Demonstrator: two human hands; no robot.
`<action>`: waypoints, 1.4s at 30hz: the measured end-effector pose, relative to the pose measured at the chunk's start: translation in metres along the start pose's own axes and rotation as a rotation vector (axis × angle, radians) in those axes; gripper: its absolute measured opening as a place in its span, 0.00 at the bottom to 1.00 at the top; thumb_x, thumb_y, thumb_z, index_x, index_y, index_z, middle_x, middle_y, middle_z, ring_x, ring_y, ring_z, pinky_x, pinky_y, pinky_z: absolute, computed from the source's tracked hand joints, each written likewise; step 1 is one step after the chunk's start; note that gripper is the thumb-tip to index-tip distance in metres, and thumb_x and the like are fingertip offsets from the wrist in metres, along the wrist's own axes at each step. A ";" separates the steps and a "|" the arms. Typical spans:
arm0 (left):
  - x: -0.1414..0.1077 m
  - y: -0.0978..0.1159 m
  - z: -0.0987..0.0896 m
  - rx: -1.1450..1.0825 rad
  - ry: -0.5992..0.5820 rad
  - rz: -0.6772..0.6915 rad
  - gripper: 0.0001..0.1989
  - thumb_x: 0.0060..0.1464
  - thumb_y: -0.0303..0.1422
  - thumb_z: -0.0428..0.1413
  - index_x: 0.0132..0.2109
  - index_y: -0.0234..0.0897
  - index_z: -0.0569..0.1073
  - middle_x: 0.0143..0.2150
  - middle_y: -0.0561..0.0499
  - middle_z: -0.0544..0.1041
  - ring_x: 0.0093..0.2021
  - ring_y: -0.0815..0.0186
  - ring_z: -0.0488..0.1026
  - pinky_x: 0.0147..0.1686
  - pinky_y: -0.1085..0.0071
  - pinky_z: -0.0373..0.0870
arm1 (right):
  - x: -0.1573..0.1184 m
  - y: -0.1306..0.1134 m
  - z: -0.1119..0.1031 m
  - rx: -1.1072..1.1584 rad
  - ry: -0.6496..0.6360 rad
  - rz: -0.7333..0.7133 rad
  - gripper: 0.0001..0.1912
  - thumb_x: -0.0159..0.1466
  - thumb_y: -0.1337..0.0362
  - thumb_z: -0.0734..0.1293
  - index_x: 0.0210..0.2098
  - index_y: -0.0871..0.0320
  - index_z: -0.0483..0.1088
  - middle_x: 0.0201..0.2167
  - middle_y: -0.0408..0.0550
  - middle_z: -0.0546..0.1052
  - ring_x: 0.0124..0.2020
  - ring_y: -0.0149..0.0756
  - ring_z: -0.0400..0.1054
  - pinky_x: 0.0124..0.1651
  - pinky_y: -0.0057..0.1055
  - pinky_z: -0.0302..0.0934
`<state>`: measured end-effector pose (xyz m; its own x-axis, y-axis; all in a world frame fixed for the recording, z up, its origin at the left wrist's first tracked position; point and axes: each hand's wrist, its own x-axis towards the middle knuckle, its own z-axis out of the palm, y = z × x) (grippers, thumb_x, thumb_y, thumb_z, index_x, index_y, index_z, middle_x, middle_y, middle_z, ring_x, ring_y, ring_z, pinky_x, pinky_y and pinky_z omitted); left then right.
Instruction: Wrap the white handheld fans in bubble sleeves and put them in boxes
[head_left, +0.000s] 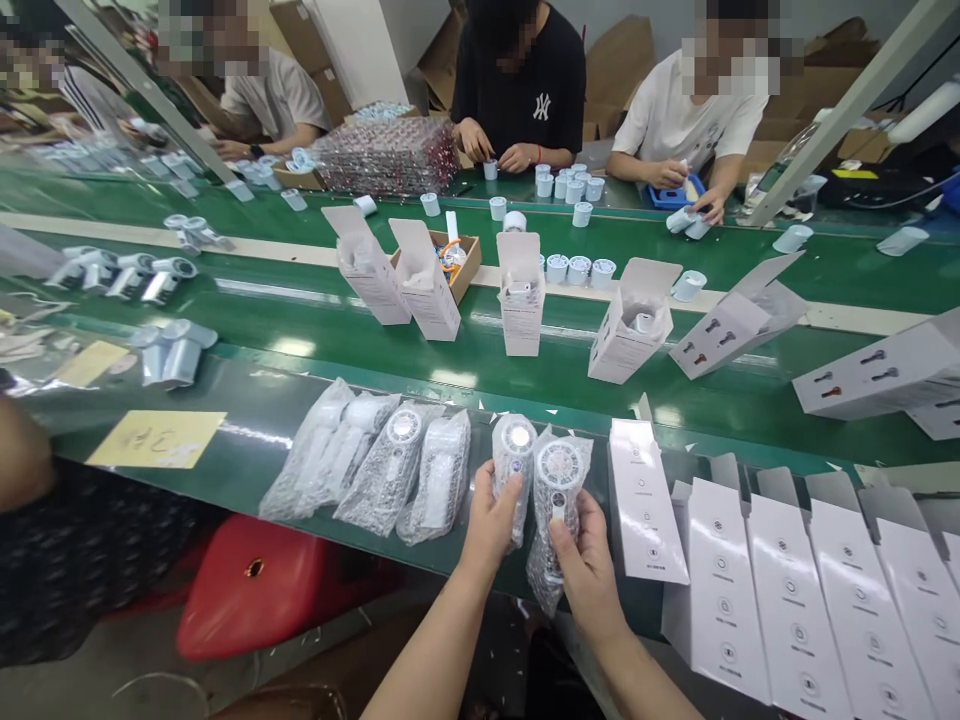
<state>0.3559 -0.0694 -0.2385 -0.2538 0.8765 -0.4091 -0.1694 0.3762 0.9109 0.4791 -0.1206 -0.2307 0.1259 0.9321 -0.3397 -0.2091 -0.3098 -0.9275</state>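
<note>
1. Left hand [489, 520]: pinches the left fan [517, 447] in its clear bubble bag, thumb on the front, fingers along the outer side.
2. Right hand [589, 560]: grips the right fan [561, 465], also bagged, thumb on the handle front, fingers curled round the outer side (undersides hidden, can't tell how they sit there).
3. Both fans: side by side at the near edge of the bench [255, 405], heads pointing away from the wearer, round grilles facing up. Right one sits a bit nearer the wearer.
4. Left of the hands: a row of bagged fans [397, 470] lies on the bench, handles toward the wearer. Beyond them, a yellow sheet [157, 440] and some bare fans [176, 355].
5. Right of the hands: a white box [646, 500] lies just beside the right fan, then a row of white boxes [787, 590] with icons on their faces (it runs out of view).
6. Green belt [300, 345] beyond: open boxes [521, 310] stand or lean along it, flaps up, some with bagged contents showing. A small carton [469, 265] sits behind them.
7. Far side: a person in black [525, 90] handles a small cup [490, 170]; a person in white [686, 120] works over a blue tray [675, 194].
8. Lower left: red stool [251, 590].
</note>
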 end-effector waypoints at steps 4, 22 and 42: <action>0.005 -0.002 0.003 0.166 0.006 0.017 0.23 0.53 0.44 0.59 0.52 0.37 0.67 0.49 0.42 0.76 0.50 0.56 0.73 0.53 0.60 0.65 | 0.005 0.003 0.003 0.065 -0.012 0.047 0.32 0.63 0.51 0.68 0.62 0.52 0.53 0.65 0.54 0.62 0.64 0.46 0.57 0.64 0.46 0.56; -0.009 0.008 -0.043 0.922 0.305 0.517 0.21 0.58 0.42 0.54 0.52 0.33 0.71 0.53 0.33 0.72 0.57 0.44 0.66 0.56 0.49 0.61 | 0.016 0.008 0.006 0.057 0.144 0.099 0.34 0.60 0.49 0.70 0.60 0.52 0.57 0.64 0.52 0.63 0.64 0.46 0.58 0.65 0.43 0.54; -0.051 0.050 -0.058 0.192 0.150 0.157 0.27 0.46 0.39 0.64 0.52 0.36 0.71 0.49 0.40 0.77 0.49 0.49 0.74 0.49 0.54 0.71 | -0.001 -0.043 0.071 0.151 -0.365 0.265 0.25 0.60 0.48 0.70 0.53 0.51 0.69 0.54 0.49 0.75 0.56 0.46 0.67 0.60 0.45 0.61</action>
<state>0.3049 -0.1131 -0.1754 -0.4034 0.8794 -0.2530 0.0626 0.3024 0.9511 0.4192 -0.0946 -0.1798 -0.2940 0.8379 -0.4598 -0.3304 -0.5405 -0.7738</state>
